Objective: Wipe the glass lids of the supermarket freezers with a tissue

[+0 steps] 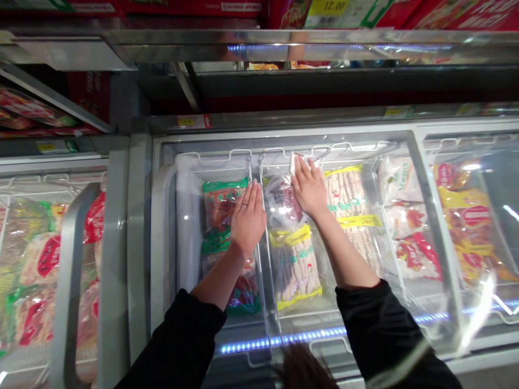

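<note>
My left hand [248, 219] lies flat, fingers stretched and close together, on the freezer's clear glass lid [247, 156]. A thin ring circles one of its fingers. Under the glass beside it are green-edged packs of reddish frozen food [221, 202]. My right hand [310, 186] presses a folded white cloth [293, 162] against the glass near the back edge. Most of the cloth is hidden beneath my fingers and palm. Below this hand, inside the freezer, are a clear bag with something dark red [279, 200] and yellow-edged packs of pale sticks [298, 265].
White wire baskets [265, 259] divide the freezer. Its grey frame [141, 243] separates it from another freezer at left, with a curved handle [68, 286]. A metal shelf edge [182, 46] with red boxes [482, 16] overhangs the back. More bagged food [466, 216] lies at right.
</note>
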Demonstrator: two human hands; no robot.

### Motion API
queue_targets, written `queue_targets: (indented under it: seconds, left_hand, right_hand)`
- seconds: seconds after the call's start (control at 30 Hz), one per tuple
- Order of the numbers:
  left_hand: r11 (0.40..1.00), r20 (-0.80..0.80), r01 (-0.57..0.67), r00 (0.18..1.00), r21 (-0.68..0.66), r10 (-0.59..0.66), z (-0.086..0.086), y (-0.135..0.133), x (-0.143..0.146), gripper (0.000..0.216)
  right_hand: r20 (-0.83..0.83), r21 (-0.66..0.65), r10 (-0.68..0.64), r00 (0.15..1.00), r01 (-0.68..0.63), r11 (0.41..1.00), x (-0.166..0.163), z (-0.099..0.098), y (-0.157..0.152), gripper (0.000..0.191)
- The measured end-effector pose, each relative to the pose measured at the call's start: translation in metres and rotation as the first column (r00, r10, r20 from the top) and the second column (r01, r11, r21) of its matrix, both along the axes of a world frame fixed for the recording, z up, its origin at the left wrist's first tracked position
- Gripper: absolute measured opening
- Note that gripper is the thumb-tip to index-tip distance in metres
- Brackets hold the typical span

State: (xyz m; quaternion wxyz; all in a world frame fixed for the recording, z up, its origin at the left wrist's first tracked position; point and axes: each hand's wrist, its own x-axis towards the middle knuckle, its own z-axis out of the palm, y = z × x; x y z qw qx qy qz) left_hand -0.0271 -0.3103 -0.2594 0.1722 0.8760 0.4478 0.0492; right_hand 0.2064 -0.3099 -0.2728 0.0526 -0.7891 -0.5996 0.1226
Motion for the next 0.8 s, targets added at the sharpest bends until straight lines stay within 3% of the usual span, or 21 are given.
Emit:
queue_targets:
  seconds: [0.07, 0.13, 0.23, 0.3, 0.4, 0.5, 0.57, 0.67, 0.73, 0.8]
  left_hand:
    - [1.000, -0.011, -0.007, 1.000, -0.007, 0.007, 0.001, 0.000, 0.001, 0.074]
    - [1.000, -0.017, -0.008, 1.000, -0.001, 0.008, 0.000, 0.001, 0.002, 0.072]
    - [1.000, -0.012, 0.001, 1.000, 0.029, -0.001, -0.001, 0.001, 0.002, 0.069]
    - [0.999, -0.006, 0.005, 1.000, 0.046, -0.005, -0.003, 0.002, 0.002, 0.068]
    - [0.998, 0.013, 0.002, 1.000, 0.064, -0.002, -0.005, 0.002, 0.001, 0.067]
    - [0.996, 0.052, -0.011, 0.999, 0.089, 0.007, -0.007, 0.001, 0.001, 0.068]
    - [0.995, 0.081, -0.021, 0.997, 0.101, 0.012, -0.008, 0.000, 0.000, 0.069]
    - [0.994, 0.116, -0.025, 0.993, 0.103, 0.013, -0.008, 0.001, -0.002, 0.070]
    - [0.995, 0.129, -0.018, 0.992, 0.102, 0.005, -0.008, 0.002, -0.003, 0.070]
    - [0.995, 0.135, -0.013, 0.991, 0.101, 0.000, -0.007, 0.002, -0.004, 0.070]
  right_hand:
    - [-0.012, 0.021, 0.107, 0.994, -0.107, 0.994, -0.011, -0.001, 0.009, 0.065]
    - [-0.030, 0.021, 0.179, 0.983, -0.178, 0.984, -0.002, -0.003, 0.032, 0.064]
    - [-0.044, -0.012, 0.137, 0.990, -0.138, 0.990, 0.032, -0.004, 0.057, 0.066]
    - [-0.034, -0.007, 0.041, 0.999, -0.041, 0.999, 0.044, -0.004, 0.050, 0.067]
    - [-0.014, 0.036, -0.030, 0.999, 0.031, 0.999, 0.027, -0.001, 0.009, 0.067]
    - [-0.014, 0.036, 0.116, 0.993, -0.115, 0.993, -0.011, 0.005, -0.022, 0.065]
    - [-0.025, 0.019, 0.246, 0.969, -0.246, 0.969, -0.023, 0.008, -0.015, 0.064]
    - [-0.055, -0.006, 0.349, 0.936, -0.349, 0.937, -0.006, 0.008, 0.024, 0.063]
    - [-0.065, 0.000, 0.310, 0.948, -0.311, 0.950, 0.017, 0.005, 0.043, 0.064]
    - [-0.055, 0.023, 0.229, 0.972, -0.228, 0.973, 0.033, 0.002, 0.036, 0.065]
